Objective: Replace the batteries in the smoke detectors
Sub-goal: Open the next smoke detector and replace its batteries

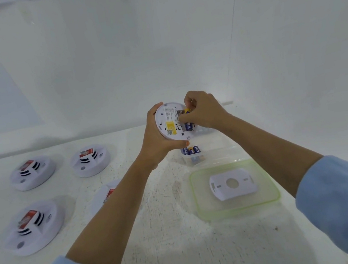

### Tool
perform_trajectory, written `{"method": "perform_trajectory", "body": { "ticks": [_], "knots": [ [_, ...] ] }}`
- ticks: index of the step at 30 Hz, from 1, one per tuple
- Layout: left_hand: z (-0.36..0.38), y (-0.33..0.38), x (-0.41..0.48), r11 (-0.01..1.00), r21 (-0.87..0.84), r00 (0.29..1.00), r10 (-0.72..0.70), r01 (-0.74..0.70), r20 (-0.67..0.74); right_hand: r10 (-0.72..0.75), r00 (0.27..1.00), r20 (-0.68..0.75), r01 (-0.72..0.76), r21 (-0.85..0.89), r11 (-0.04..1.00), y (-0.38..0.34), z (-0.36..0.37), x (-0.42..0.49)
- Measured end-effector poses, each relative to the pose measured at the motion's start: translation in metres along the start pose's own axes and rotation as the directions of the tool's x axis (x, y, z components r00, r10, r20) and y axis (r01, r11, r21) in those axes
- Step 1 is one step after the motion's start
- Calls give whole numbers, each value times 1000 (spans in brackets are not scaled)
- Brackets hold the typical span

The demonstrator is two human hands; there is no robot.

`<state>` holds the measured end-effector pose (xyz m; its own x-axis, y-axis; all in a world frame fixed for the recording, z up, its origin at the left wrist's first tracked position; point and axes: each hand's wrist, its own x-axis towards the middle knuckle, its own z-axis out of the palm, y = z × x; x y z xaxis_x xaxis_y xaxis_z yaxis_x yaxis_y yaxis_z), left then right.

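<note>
My left hand (154, 139) grips a round white smoke detector (168, 122) held up with its back facing me, a yellow label showing. My right hand (202, 109) pinches a blue and yellow battery (187, 111) at the detector's open battery bay. A second blue battery (189, 126) sits in the bay below it. More blue batteries (191, 150) lie in a clear tub just under the detector. The detector's white mounting plate (232, 183) lies on a green-rimmed lid (267, 185).
Three white smoke detectors (32, 172), (90, 160), (34, 226) with red labels rest on the white table at the left. A fourth detector (107, 194) is partly hidden behind my left forearm. A white wall stands behind the table.
</note>
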<state>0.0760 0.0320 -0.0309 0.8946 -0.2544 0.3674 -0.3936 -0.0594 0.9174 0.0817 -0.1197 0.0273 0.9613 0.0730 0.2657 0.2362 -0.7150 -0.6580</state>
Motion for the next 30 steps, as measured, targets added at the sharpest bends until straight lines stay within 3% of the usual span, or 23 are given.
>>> {"method": "perform_trajectory", "body": {
  "ticks": [7,10,12,15,17,19,21,22,24,27,30],
  "knots": [
    [-1,1,3,1000,24,1000,-9,9,8,-61,992,-115,61,3,998,0,6,-6],
    [-1,1,3,1000,19,1000,-9,9,8,-62,980,-187,80,93,992,1,11,-11],
    [-2,0,2,1000,18,1000,-9,9,-2,-1,970,-244,54,214,975,1,11,-11],
    [-5,-1,2,1000,24,1000,-11,11,-2,207,928,-311,-36,476,878,8,5,-7],
    [-8,-1,2,999,30,1000,-14,14,0,312,894,-322,-109,520,847,21,-1,-4],
    [-12,-3,3,999,33,1000,-20,21,-14,345,915,-210,-255,361,897,36,-5,-3],
    [-16,-4,4,999,34,999,-17,18,-31,394,918,38,-396,71,916,47,1,-7],
    [-17,-4,5,999,35,999,-15,17,-38,412,901,134,-406,-70,911,52,7,-8],
    [-19,-3,6,999,33,999,-18,19,-44,408,892,192,-356,-256,899,55,18,-11],
    [-20,-1,7,999,22,998,-31,32,-51,403,877,260,-291,-380,878,50,23,-11],
    [-21,1,9,999,15,997,-46,47,-60,388,830,400,-252,-351,902,43,17,-6]
  ]
}}
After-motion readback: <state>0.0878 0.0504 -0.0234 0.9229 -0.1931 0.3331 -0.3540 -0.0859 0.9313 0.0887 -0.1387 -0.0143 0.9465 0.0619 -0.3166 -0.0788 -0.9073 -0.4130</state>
